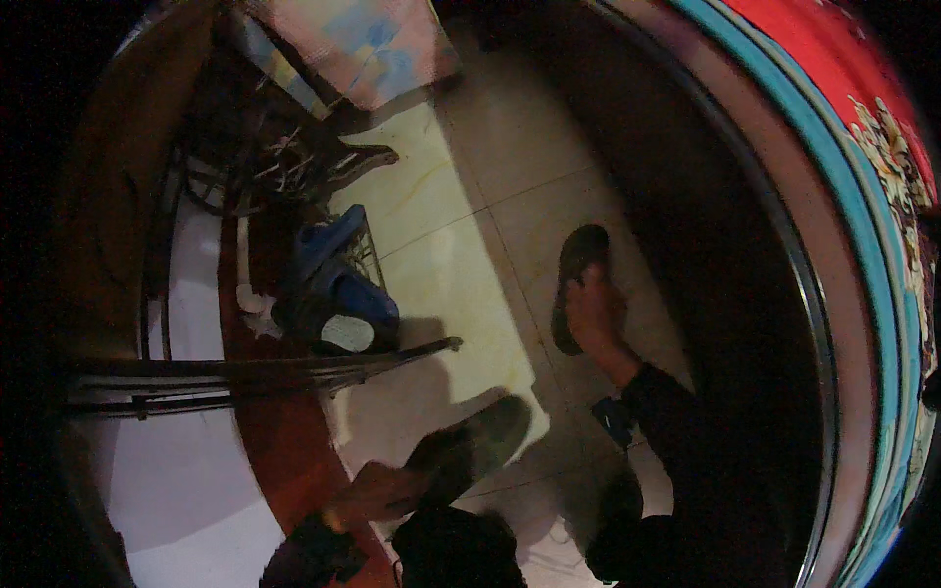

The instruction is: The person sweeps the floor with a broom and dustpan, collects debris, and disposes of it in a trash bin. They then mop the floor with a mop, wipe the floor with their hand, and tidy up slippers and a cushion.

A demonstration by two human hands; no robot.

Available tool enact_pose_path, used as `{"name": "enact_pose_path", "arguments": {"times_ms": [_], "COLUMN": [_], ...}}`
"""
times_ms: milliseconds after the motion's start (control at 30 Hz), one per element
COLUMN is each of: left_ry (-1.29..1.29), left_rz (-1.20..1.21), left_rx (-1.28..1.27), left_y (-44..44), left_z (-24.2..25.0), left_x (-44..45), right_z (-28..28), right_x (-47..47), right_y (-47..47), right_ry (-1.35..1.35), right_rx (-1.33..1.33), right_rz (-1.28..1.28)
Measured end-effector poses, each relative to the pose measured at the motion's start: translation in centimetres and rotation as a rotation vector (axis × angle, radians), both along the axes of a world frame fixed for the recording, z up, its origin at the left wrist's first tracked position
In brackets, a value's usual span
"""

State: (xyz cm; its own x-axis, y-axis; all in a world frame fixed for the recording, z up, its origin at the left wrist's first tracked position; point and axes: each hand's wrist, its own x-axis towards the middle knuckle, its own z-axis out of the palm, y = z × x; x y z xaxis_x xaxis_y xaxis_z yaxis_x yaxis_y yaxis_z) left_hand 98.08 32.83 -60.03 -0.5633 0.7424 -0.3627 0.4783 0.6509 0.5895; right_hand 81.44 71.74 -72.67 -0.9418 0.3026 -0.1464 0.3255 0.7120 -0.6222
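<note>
My left hand (382, 489), at the bottom left of centre, grips the near end of a dark flat shoe or slipper (492, 434), whose rounded end points up and right. Farther right, my right hand (597, 312) has its fingers on a second dark shoe or slipper (584, 246), long and narrow, over the tiled floor. Whether this one rests on the floor or is raised, I cannot tell. Both arms wear dark sleeves. The image is dim, and my fingertips are partly lost in shadow.
Blue shoes or similar blue items (360, 294) lie by a wire rack at left. Dark metal bars (294, 364) jut in from the left edge. A patterned pink and blue cloth or panel (375, 44) is at the top. A bed or couch edge with teal and red fabric (816, 110) curves along the right.
</note>
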Motion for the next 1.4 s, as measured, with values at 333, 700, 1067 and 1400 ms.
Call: {"name": "enact_pose_path", "arguments": {"times_ms": [333,700,1067,1400], "left_ry": [0.805,0.464,-0.114,-0.044], "left_rz": [-0.261,-0.155,0.788,0.471], "left_rx": [0.173,0.103,0.677,0.071], "left_y": [23.7,31.7,13.3,5.9], "left_z": [-10.2,-18.0,-7.4,-0.3], "left_x": [-14.9,-17.9,-15.4,-10.5], "right_z": [-5.1,-6.9,3.7,-3.6], "right_x": [10.9,20.8,17.0,-1.6], "right_y": [6.9,5.9,-7.2,-2.4], "right_ry": [-0.046,-0.458,0.159,0.399], "right_rx": [-0.108,0.257,-0.319,0.282], "right_rz": [-0.423,0.331,0.782,0.517]}}
